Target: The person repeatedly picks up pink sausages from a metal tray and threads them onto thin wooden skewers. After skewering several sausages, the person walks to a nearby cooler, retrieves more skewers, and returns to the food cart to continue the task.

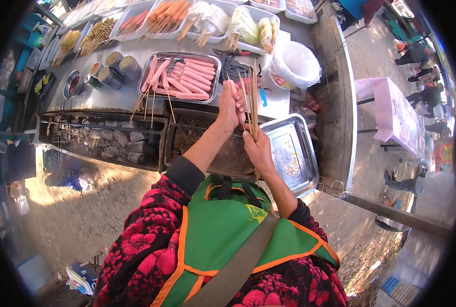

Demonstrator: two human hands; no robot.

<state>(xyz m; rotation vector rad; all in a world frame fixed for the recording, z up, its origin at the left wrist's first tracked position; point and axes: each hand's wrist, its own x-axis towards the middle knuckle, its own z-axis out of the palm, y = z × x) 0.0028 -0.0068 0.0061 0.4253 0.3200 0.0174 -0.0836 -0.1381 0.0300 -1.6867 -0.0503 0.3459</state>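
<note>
My left hand (230,101) is closed around a pink sausage (241,115) held upright. A stick's tip shows above the sausage's top end, and a stick meets its lower end. In my right hand (259,151) is a bundle of long bamboo skewers (254,101), pointing away from me. Just beyond my left hand lies a steel tray (215,82) of pink sausages (197,78). Several sausages at the tray's left (159,75) have skewers in them, some hanging over the near edge. Both hands are above a soot-dark grill trough (197,134).
Charcoal (114,140) fills the trough at left. Shaker tins (113,71) and a metal bowl (72,84) stand behind it. A bag-lined bucket (295,65) and a steel tray with crumbs (291,153) are at right. Trays of skewered food (166,17) line the back.
</note>
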